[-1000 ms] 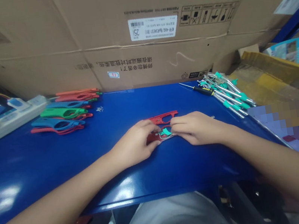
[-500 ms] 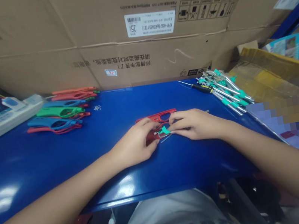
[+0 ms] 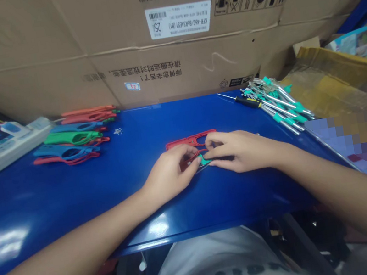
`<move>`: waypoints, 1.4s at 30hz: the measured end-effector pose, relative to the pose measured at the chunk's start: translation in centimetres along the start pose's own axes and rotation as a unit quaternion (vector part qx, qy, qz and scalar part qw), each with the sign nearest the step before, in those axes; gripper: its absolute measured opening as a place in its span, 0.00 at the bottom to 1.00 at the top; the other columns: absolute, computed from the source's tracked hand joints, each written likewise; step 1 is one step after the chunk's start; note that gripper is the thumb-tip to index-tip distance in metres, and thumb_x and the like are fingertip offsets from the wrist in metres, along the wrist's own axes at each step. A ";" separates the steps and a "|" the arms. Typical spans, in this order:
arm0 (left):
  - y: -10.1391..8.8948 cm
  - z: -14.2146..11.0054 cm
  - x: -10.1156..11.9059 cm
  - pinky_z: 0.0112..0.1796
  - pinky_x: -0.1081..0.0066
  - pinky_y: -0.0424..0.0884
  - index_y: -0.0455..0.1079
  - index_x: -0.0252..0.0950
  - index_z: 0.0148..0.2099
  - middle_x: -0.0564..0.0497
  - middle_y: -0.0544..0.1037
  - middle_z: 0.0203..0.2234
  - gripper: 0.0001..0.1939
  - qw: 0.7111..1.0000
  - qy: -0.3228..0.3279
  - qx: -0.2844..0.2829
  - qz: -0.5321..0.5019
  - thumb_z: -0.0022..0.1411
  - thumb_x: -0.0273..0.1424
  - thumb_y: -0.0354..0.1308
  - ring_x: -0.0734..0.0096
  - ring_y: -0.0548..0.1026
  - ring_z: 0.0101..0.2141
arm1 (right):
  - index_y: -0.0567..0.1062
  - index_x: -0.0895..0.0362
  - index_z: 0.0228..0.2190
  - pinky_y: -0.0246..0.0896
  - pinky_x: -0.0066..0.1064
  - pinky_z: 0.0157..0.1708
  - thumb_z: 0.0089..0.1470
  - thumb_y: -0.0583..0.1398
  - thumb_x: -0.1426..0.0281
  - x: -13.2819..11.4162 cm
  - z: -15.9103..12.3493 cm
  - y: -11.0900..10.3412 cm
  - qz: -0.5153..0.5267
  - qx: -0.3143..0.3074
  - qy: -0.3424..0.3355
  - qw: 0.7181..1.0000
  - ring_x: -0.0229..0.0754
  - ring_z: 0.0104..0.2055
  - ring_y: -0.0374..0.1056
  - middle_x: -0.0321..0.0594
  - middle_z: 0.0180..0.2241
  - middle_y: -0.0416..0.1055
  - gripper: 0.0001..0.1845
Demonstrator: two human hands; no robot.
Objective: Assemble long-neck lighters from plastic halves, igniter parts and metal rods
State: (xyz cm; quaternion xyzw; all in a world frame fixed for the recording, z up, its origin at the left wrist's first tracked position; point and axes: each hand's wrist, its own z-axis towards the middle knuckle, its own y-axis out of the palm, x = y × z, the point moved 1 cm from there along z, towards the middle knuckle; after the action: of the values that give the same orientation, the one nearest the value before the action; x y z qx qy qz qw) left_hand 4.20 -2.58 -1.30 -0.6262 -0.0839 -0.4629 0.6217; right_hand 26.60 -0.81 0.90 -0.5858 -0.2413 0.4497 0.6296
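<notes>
In the middle of the table, my left hand (image 3: pixel 176 169) is closed around a red plastic casing half with a finger loop, mostly hidden by its fingers. Its thumb presses at a small green-taped part (image 3: pixel 203 159) with thin wires over the casing. My right hand (image 3: pixel 241 149) pinches the same green-taped part from the other side, fingertips close to my left thumb. A thin metal rod tip shows beyond the right knuckles. Just behind both hands lies another red casing half (image 3: pixel 182 141), its finger loop partly covered by my right index finger.
Red, blue and green casings (image 3: pixel 66 144) lie in a pile at left beside a white power strip (image 3: pixel 7 149). Tiny pins (image 3: pixel 118 131) lie near them. At right are a screwdriver (image 3: pixel 247 101), several metal rods with green tape (image 3: pixel 281 108) and a brown-yellow carton (image 3: pixel 335 81). Cardboard (image 3: pixel 117 27) stands behind.
My left thumb has moved up and right onto the green-taped part, covering the wires beside it. My right hand stays almost in place. The view has shifted slightly.
</notes>
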 end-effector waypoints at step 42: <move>-2.0 0.8 -1.5 0.33 0.69 0.74 0.81 0.36 0.43 0.48 0.84 0.37 0.11 0.995 -0.053 -0.063 -0.057 0.63 0.34 0.60 0.65 0.80 0.32 | 0.74 0.58 0.32 0.59 0.30 0.36 0.61 0.60 0.70 2.8 -0.3 -1.3 0.152 -0.041 0.135 0.978 0.40 0.36 0.67 0.41 0.34 0.74 0.06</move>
State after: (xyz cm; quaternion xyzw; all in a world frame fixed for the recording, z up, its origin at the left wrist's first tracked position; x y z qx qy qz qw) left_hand 2.37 -0.72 -0.72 -0.6818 -0.1230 -0.4684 0.5482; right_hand 28.54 1.50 1.48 -0.6959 -0.0803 0.4470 0.5563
